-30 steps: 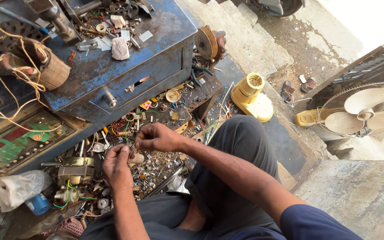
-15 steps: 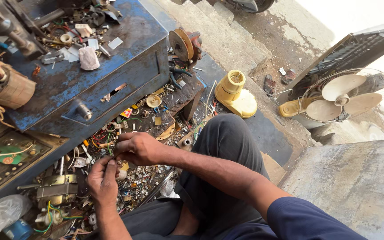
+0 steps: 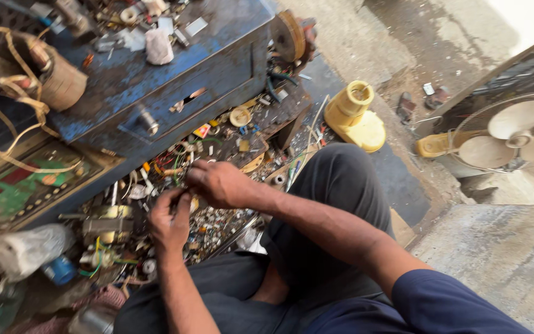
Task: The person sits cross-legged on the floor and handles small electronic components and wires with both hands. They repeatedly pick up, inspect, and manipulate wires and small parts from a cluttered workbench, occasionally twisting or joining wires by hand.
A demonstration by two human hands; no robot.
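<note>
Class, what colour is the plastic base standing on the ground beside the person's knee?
Pale yellow: the plastic base shows best in the head view.

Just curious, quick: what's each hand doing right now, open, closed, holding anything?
Left hand: fingers pinched on something small, too tiny to identify.
Right hand: closed, fingertips meeting the left's over the scrap pile.

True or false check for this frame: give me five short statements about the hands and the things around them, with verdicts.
1. Both hands, left hand and right hand, meet over the pile of small parts. True.
2. The yellow plastic base sits on the blue metal box. False: it stands on the ground beside the knee.
3. A fan lies at right. True.
4. The right hand grips the drawer knob. False: it is apart from it.
5. The person wears dark trousers. True.
</note>
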